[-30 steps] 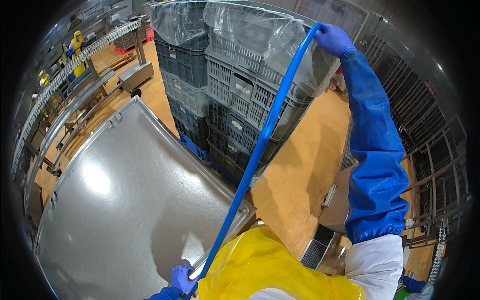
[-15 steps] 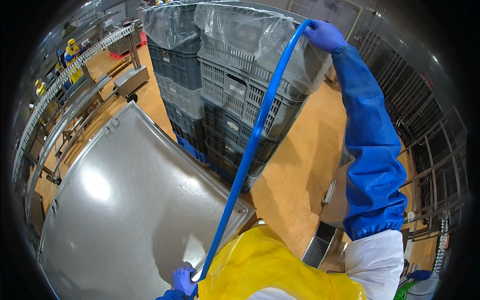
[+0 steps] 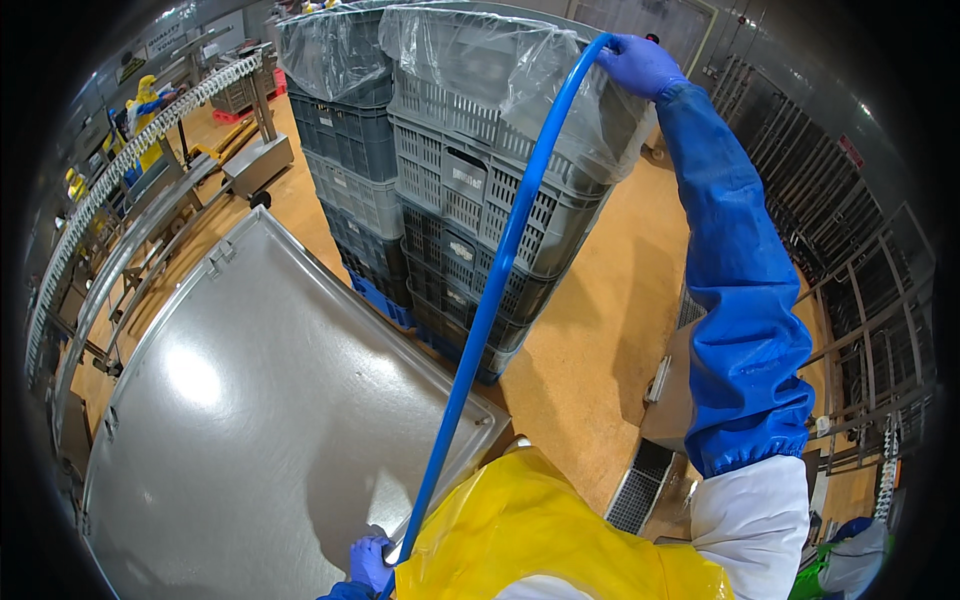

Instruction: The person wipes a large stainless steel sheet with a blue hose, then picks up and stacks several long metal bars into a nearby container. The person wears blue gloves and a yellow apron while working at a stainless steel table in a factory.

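The right hand [image 3: 642, 68] holds one blue tube [image 3: 497, 265] near two crate stacks [image 3: 437, 180].

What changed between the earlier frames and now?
The crates, right hand and top of the blue tube sit slightly further left in the picture, seemingly from a view shift; more of a co-worker shows at lower right. Unchanged: right hand on the tube's top, left hand low beside it; nothing visibly grasped or released.
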